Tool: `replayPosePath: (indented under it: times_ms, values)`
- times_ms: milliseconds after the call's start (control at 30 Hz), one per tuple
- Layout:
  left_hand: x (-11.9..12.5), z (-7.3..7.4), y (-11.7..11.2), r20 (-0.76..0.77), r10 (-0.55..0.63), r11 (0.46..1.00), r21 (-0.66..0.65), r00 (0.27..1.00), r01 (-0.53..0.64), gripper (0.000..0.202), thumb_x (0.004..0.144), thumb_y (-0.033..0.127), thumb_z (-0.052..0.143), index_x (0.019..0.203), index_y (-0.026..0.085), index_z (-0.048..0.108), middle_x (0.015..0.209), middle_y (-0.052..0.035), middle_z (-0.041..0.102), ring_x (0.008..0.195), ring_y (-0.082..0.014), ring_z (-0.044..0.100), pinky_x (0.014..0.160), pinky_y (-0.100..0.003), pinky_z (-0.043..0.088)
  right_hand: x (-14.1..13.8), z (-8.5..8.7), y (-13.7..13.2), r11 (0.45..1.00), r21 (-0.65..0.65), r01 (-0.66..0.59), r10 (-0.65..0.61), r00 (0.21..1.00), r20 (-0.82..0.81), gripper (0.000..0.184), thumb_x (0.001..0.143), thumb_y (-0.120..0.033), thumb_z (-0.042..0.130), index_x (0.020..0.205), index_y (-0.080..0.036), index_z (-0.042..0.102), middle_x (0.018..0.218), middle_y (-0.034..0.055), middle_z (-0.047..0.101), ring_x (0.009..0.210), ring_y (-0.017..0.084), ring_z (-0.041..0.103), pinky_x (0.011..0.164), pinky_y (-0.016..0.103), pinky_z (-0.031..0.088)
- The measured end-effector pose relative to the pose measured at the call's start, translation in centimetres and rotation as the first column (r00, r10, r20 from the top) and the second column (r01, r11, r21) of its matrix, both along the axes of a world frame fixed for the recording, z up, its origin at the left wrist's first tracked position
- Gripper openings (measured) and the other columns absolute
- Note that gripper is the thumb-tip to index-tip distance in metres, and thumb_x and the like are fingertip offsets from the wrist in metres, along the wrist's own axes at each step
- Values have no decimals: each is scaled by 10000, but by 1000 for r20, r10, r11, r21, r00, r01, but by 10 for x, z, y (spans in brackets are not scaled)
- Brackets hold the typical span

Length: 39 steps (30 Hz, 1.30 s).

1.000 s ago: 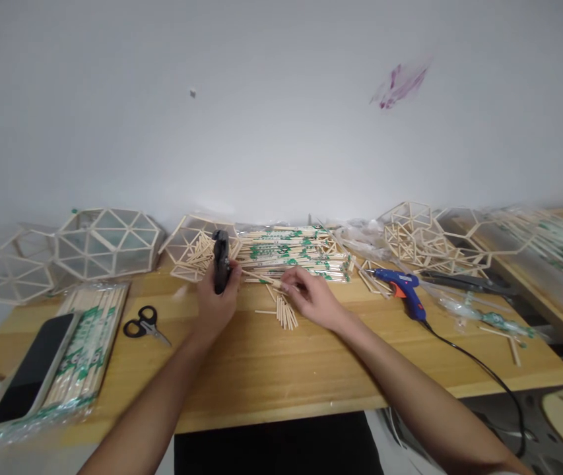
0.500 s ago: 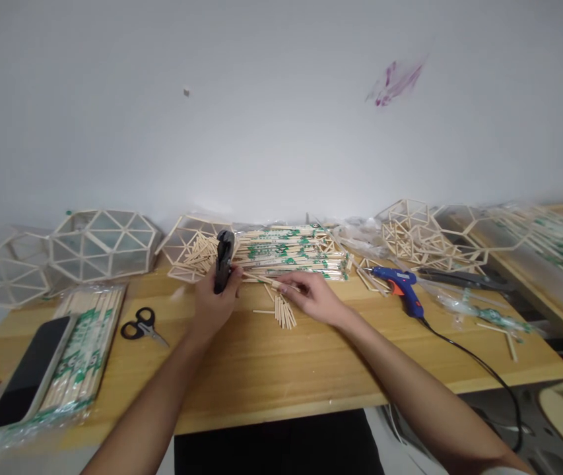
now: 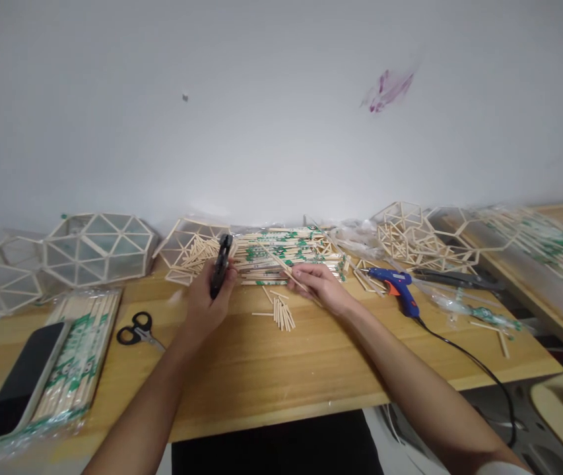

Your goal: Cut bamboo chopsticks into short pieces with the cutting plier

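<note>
My left hand is closed round a black cutter, held upright above the wooden table. My right hand pinches a long thin wooden stick that points up and left over a pile of packaged chopsticks. Between the two hands, on the table, lies a small heap of short cut sticks.
Black scissors lie at left beside a chopstick pack and a phone. A blue glue gun with a black cord lies at right. Stick-built geometric frames and more frames line the wall.
My right hand has drawn the stick away from the cutter and lifted it toward the chopstick pile. My left hand tilted the cutter slightly. The view shifted a little.
</note>
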<state>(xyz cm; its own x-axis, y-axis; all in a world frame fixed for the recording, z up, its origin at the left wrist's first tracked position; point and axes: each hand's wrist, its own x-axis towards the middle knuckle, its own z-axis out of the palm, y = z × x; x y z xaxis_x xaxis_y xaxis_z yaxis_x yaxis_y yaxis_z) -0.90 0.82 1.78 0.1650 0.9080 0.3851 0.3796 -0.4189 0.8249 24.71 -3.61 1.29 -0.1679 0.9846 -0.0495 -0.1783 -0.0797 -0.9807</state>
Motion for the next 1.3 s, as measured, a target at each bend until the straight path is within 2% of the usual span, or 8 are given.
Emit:
replayPosePath:
  times_ms: [100,200,400,600,767,867,1033,1300]
  values:
    - [4,3,-5,-208,51,997,67,977,-38,251,936,404,593,1087,208,641,888,-34,697,783,-185,637,755,-302,508,-1,1,-1,999,-34,-11,6,988,-154,388,810,-502,756,912,-129,775,739,44,674,484,83,398,453,248,254]
    - [8,3,-10,-350,34,991,131,936,13,260,926,349,587,1142,208,621,1021,-71,709,923,-228,662,850,-346,518,-2,0,-2,999,-34,-6,-1,974,-227,425,765,-519,786,910,-120,781,726,55,680,471,87,408,436,249,251]
    - [13,0,-14,-495,-84,985,89,865,147,334,913,239,549,1245,206,577,1160,-105,686,1068,-272,658,947,-416,521,-4,3,-4,998,40,-43,50,979,-199,356,823,-485,757,888,-136,773,724,43,663,478,83,408,453,251,265]
    - [15,1,-16,-508,-199,972,7,838,235,401,884,175,533,1284,201,545,1189,-99,681,1075,-260,660,943,-415,533,-6,6,-6,992,99,-83,96,986,-135,349,876,-488,720,808,-146,741,725,30,637,486,80,399,473,258,265]
    - [15,0,-15,-509,-247,962,-29,825,271,478,863,148,544,1337,205,532,1274,-120,658,1146,-284,636,1004,-468,509,-6,6,-8,990,67,-126,130,990,-58,402,908,-511,686,748,-144,720,560,-21,505,488,92,365,479,257,222]
    - [16,0,-17,-508,-283,952,-48,814,301,496,856,134,548,1345,217,533,1319,-120,645,1171,-288,629,1024,-479,501,-7,3,-9,989,66,-130,132,991,-19,406,900,-529,694,768,-146,728,540,-33,485,497,96,357,492,255,213]
    - [18,2,-20,-545,-262,955,-29,796,295,550,815,76,539,1347,219,532,1320,-121,641,1192,-296,618,1026,-487,503,-7,-3,-8,984,87,-157,155,987,36,472,888,-590,686,728,-146,691,540,-39,476,504,94,350,514,254,235]
    - [20,4,-23,-585,-253,959,-46,771,280,590,765,12,518,1317,217,558,1316,-120,643,1189,-290,632,1029,-468,515,-7,1,-8,978,144,-151,130,981,144,540,910,-642,630,698,-146,655,519,-51,427,493,88,312,513,259,214]
